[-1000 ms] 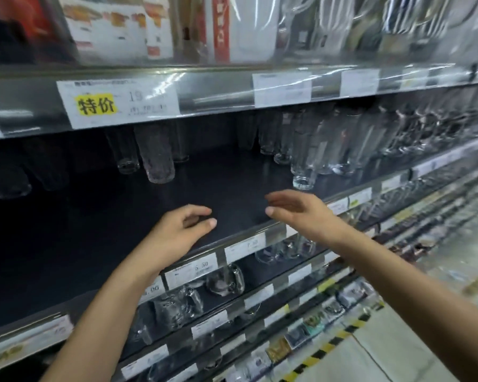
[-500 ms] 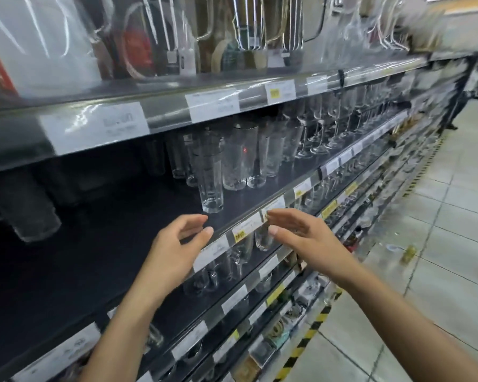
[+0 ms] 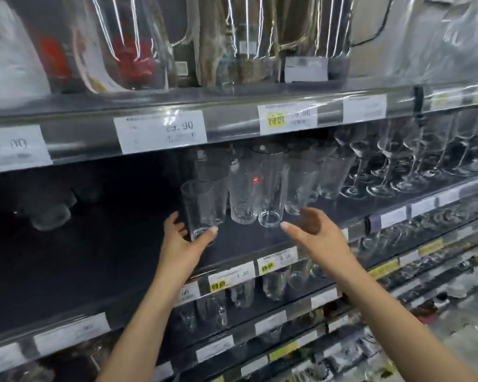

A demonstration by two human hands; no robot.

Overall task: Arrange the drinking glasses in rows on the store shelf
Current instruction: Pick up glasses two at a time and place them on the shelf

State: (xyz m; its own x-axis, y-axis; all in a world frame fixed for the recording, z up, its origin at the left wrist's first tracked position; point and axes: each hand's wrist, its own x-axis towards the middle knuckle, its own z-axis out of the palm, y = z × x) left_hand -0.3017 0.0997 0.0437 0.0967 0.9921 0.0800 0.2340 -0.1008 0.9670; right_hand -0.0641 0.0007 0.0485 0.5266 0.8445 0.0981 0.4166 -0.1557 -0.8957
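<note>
L hand [image 3: 183, 244] prob. round end glass [image 3: 198, 208]

Tall, clear, straight-walled front tumbler [image 3: 199, 208] stands upright on the dark shelf [image 3: 116, 260], ahead of the rest, with the left hand [image 3: 183, 244] curled round its base. The other tall glasses [image 3: 271, 188] stand upright, bunched just behind and right of it. One carries a small red sticker.
</note>
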